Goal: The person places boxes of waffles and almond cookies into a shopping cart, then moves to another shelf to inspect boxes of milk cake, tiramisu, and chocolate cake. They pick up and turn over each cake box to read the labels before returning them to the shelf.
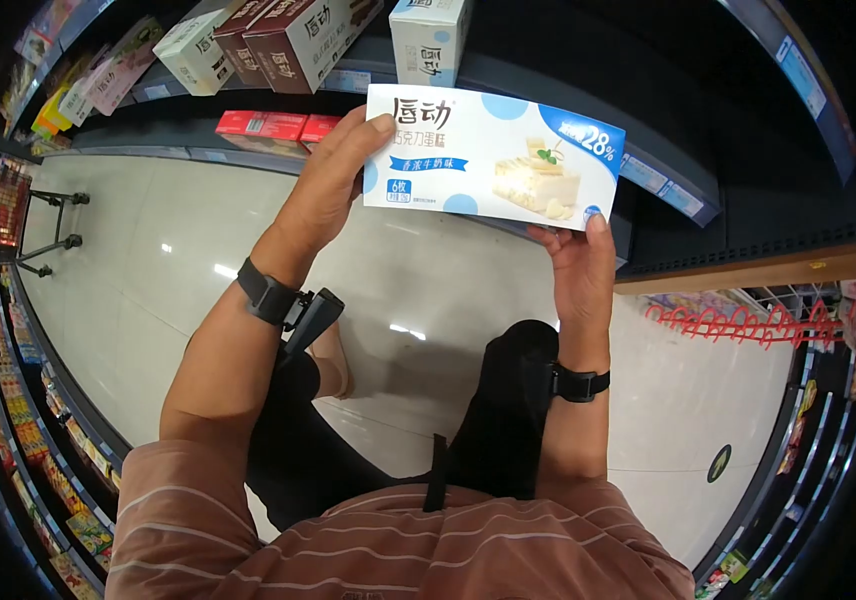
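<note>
white box (pixel 478 170) with light-blue dots plus a deeper blue corner, dusty brown shirt (pixel 388 550) with thin pale stripes, plain black pants (pixel 313 455), bright red boxes (pixel 260 125), kinda greyish floor (pixel 438 265)

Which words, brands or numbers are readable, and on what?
"唇动": held box, brown box, pale box, dotted shelf box.
"克力蛋糕": held box, start partly covered.
"香浓牛奶味": held box.
"6枚": held box.
"28%": held box.
Price tags, floor sticker, other packages: too small or blurred.
</note>
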`<state>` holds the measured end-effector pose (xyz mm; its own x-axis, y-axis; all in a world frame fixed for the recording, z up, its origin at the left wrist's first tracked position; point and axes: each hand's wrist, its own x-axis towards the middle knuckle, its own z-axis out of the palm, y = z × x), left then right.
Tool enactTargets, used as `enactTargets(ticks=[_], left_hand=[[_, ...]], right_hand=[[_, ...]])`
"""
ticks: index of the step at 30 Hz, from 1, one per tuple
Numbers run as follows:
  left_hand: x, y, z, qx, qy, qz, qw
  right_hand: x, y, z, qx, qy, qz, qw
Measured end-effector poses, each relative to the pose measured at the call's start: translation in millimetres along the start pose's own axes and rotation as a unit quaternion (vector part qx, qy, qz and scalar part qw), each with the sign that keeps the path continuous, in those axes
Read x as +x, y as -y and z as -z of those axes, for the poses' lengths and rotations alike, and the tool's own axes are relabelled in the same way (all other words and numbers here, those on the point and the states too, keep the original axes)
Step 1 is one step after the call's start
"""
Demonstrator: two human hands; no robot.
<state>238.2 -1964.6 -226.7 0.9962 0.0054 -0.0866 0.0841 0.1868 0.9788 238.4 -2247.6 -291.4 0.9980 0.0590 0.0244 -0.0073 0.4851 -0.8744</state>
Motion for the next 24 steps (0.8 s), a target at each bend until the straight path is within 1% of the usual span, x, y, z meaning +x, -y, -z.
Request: enactTargets(ticks=[3, 15, 24], left_hand=[[-2, -1, -2, 0.013, -0.003, 0.018, 1.000], [3, 4, 0, -0.009, 0.041, 0.018, 0.999], [1, 1, -7, -0.006, 0.030, 0.028, 0.999]], right_hand=[[-6, 2, 0, -0.008, -0.005, -0.001, 1.000], [-18, 8, 9, -0.024, 0.012, -0.013, 1.000], [-22, 12, 10, -0.033, 0.017, -0.016, 0.999]])
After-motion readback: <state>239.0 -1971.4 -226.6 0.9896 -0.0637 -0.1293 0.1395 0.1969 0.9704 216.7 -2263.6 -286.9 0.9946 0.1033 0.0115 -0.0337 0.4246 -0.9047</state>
